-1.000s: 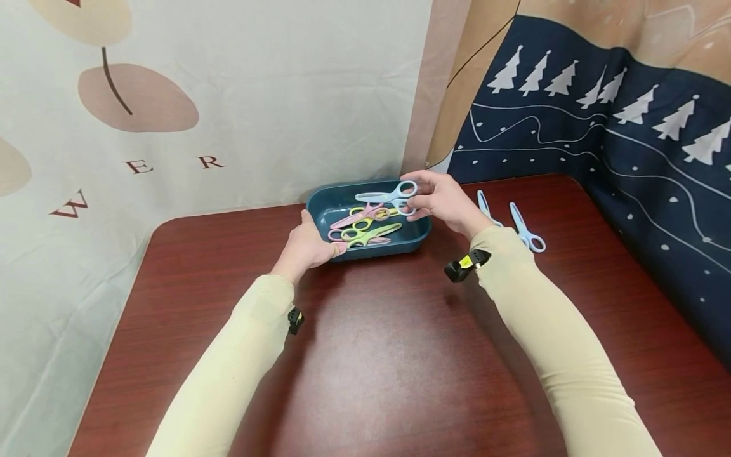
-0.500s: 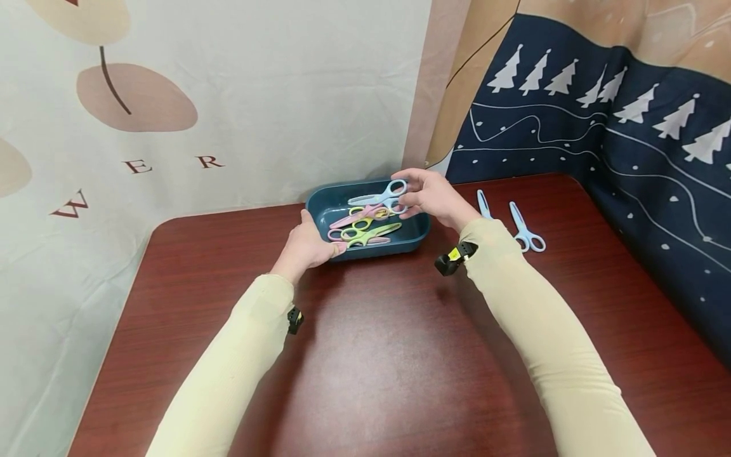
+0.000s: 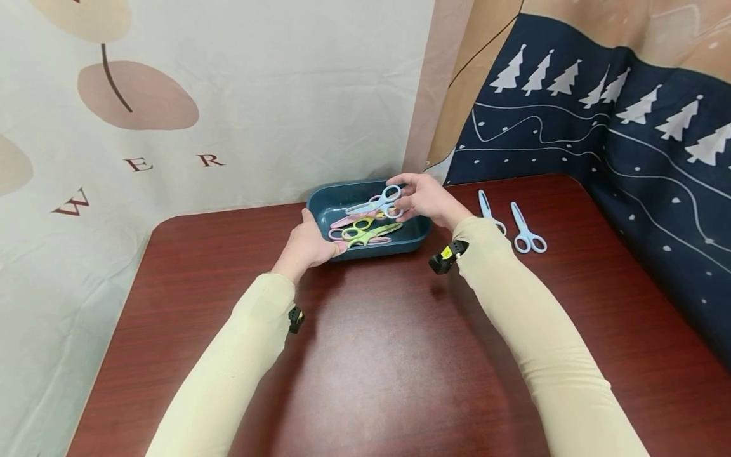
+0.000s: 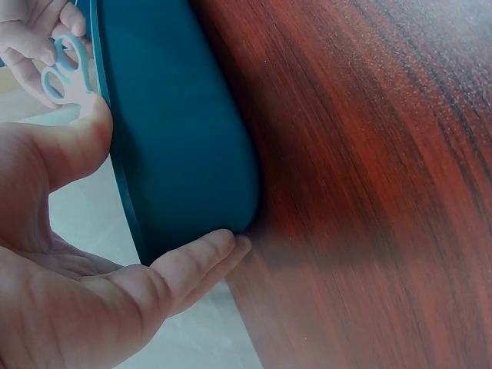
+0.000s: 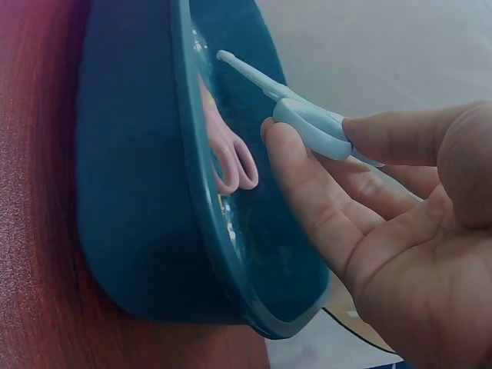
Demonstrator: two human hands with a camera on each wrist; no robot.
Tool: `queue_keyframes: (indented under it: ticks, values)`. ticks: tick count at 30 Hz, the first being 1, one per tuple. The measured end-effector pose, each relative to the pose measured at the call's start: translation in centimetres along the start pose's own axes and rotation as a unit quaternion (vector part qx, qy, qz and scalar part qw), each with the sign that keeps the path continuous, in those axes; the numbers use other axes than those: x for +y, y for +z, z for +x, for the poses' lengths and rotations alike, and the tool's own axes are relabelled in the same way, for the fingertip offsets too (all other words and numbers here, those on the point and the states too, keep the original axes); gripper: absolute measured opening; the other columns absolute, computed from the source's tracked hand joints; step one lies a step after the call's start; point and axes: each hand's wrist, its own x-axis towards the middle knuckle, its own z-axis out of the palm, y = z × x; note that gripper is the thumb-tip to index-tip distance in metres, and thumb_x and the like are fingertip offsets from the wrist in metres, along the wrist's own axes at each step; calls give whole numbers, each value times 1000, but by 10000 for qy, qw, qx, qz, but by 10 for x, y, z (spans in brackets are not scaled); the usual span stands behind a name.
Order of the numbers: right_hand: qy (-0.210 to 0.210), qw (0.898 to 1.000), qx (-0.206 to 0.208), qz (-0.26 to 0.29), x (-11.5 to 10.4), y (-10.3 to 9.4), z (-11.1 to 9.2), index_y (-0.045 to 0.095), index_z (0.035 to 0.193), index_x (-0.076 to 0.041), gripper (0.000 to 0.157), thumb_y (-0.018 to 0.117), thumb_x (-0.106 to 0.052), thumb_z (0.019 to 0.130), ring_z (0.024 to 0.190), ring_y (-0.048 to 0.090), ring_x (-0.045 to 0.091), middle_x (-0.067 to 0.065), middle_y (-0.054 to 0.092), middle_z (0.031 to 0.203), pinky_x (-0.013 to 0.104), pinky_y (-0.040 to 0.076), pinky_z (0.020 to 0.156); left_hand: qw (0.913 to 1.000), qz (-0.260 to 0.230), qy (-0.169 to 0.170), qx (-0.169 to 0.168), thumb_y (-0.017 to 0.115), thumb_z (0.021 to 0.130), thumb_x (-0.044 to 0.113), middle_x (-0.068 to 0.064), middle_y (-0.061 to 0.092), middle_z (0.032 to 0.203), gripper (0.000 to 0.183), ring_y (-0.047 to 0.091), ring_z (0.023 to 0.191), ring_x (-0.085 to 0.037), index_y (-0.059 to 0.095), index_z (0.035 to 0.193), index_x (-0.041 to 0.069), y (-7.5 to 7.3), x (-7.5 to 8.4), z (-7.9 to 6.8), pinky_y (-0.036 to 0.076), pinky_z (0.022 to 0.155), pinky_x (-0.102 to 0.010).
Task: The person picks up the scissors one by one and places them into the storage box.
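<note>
In the head view a dark teal plastic basket stands at the table's back edge with several scissors in it. Green scissors lie on top at the front; pink scissors show behind the rim in the right wrist view. My left hand holds the basket's left front corner, thumb bent over the rim and fingers along the outer end wall. Between thumb and fingers my right hand pinches light blue scissors by the handle loops, blades pointing left, above the other scissors.
Two more light blue scissors, a right pair and a left pair, lie on the brown table right of the basket; my right forearm partly covers the left pair. A pale curtain hangs close behind the basket.
My right hand has moved left and slightly down with the light blue scissors, further over the basket. The left hand has stayed at the basket's corner.
</note>
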Motion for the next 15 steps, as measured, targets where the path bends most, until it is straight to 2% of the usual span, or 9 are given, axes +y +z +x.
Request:
queue_keyframes:
  ticks: [7, 15]
  values:
    - [71, 9999, -68, -43, 3, 1, 6, 46, 151, 1, 54, 55, 12, 99, 82, 71, 19, 19, 65, 108, 50, 61, 86, 10000, -3, -60, -14, 76, 91, 40, -33, 24, 163, 122, 32, 148, -44, -15, 161, -3, 0, 1, 0, 32, 121, -53]
    - [180, 9996, -204, -11, 6, 3, 8, 45, 151, 3, 56, 54, 15, 97, 81, 70, 21, 24, 65, 106, 54, 58, 90, 10000, -72, -17, -15, 76, 92, 40, -32, 23, 164, 122, 32, 149, -44, -15, 161, -3, -1, 1, -2, 33, 120, -53]
